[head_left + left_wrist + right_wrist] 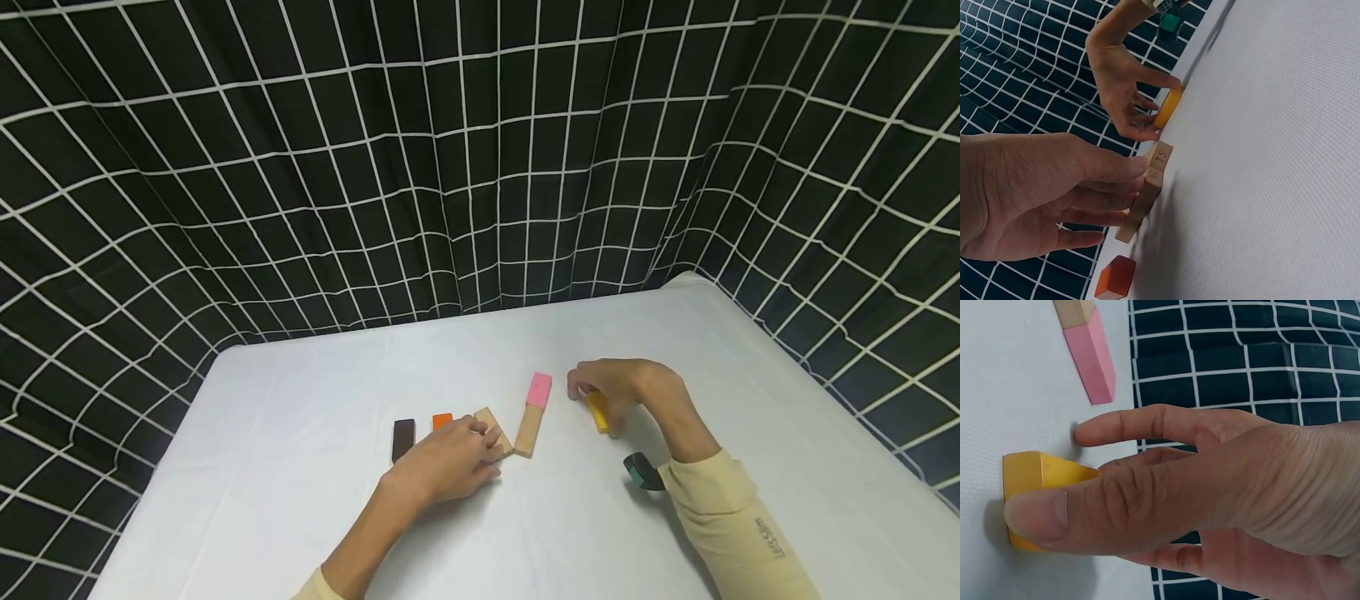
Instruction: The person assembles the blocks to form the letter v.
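Logged over white tabletop (225, 483): left hand (450, 458), fingers loosely parted, at bare-wood block (1141, 206) (contact unclear); right hand (624, 385) pinching yellow block (597, 412), right of pink block (539, 390). Judged yellow block light, stiff, slightly slippery; best gripped across long sides.

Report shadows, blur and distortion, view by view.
Head: cloth grid bends, lens or folds unclear; the right hand is blurred at the thumb. Left wrist: soft shadow beside the wood block. Right wrist: soft shadow beside the yellow block.
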Motion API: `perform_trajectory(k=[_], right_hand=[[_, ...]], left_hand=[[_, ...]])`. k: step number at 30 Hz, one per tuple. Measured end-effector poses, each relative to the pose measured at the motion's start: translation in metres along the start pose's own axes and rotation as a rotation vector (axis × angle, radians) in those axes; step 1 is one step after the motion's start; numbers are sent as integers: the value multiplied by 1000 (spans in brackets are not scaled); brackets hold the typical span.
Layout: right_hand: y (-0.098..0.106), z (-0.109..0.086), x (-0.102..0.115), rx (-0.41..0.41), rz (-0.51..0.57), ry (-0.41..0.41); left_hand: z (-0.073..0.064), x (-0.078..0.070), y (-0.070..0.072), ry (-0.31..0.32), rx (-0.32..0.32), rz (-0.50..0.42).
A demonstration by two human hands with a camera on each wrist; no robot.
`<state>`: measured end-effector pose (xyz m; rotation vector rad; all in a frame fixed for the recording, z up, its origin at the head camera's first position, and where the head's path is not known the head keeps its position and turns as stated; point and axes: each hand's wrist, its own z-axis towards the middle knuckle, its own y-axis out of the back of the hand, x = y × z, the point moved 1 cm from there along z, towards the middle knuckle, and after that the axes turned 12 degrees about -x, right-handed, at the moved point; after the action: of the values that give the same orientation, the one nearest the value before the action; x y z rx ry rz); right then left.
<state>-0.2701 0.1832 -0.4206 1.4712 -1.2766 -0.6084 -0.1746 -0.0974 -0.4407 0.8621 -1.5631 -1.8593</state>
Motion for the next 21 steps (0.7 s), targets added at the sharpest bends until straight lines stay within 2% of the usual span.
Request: perform_trajectory(k=[3, 8, 15, 21], right_hand=[[0, -1, 0, 3, 12, -7], [1, -1, 0, 23, 66, -5], [9, -4, -1, 27, 104, 53], [18, -6, -4, -46, 105, 103]], left_hand=[[1, 1, -1, -2, 6, 5], [0, 3, 0, -41, 6, 54], [-1, 4, 0, -16, 10, 23], [1, 4, -4, -35, -4, 54]])
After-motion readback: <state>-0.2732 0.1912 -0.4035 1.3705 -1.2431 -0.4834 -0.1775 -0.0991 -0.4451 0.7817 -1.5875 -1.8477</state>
